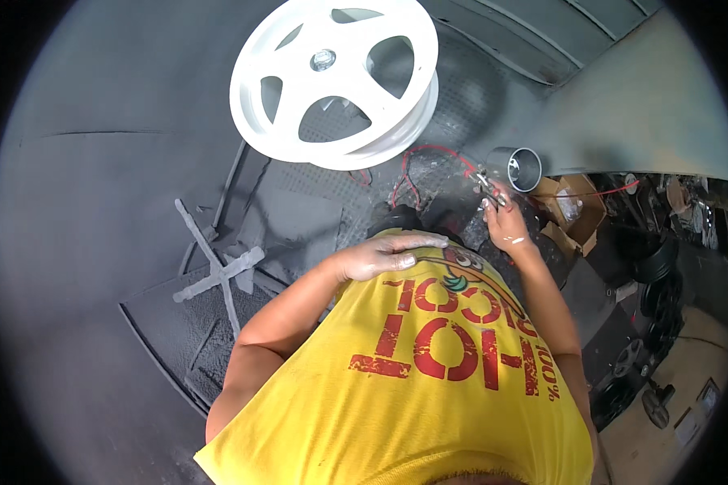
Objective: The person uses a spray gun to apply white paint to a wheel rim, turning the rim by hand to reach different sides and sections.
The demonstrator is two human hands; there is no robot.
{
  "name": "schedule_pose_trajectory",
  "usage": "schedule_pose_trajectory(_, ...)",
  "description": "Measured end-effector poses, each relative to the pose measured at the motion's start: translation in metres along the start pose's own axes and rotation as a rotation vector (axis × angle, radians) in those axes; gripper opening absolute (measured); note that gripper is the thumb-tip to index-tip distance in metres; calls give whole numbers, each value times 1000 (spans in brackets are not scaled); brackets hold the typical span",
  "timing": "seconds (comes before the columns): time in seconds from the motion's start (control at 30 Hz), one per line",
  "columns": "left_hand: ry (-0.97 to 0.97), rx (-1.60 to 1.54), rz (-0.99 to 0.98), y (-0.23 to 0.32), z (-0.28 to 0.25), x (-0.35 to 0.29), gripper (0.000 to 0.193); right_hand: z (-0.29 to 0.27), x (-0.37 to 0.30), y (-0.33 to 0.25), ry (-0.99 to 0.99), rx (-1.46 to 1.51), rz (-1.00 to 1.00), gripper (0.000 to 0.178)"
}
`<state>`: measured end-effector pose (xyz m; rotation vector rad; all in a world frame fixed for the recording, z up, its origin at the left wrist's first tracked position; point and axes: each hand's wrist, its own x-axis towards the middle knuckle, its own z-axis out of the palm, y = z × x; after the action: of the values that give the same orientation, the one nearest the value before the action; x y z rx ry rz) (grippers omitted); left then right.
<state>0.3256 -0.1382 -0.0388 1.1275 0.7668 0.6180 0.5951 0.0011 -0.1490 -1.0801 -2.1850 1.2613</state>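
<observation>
My right hand (505, 222) is closed around the handle of a spray gun (487, 187). The gun's round metal cup (527, 170) sits beyond the fingers, and a thin red hose (433, 148) runs near it. White paint marks show on that hand. My left hand (384, 255), its fingers stretched out and whitish with paint or dust, lies flat against the front of my yellow shirt (453, 420). Ahead of both hands is a white five-spoke wheel rim (323, 93) with a small silvery centre; what holds it up is hidden.
A grey, paint-crusted cross-shaped stand (221, 275) is at the left, near a dark panel or mat (170, 331). On the right stands an open cardboard box (594, 218), with clutter behind it. Dark tyres or wheels (663, 307) and a fan (655, 406) are farther right.
</observation>
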Motion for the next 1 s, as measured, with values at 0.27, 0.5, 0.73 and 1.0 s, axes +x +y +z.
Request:
schedule_pose_trajectory(0.27,218,-173,-339,-48,-39,-32,48,7,-23,-4,37,-182,6,34)
schedule_pose_trajectory(0.5,673,-327,-557,-159,-137,-41,16,-57,25,-195,37,160,171,26)
schedule_pose_trajectory(0.73,848,-949,-322,-158,-173,-18,29,-68,84,-294,20,15,120,30)
schedule_pose_trajectory(1.0,799,-1091,-357,-164,-190,-21,13,-49,124,-318,100,-110,10,23)
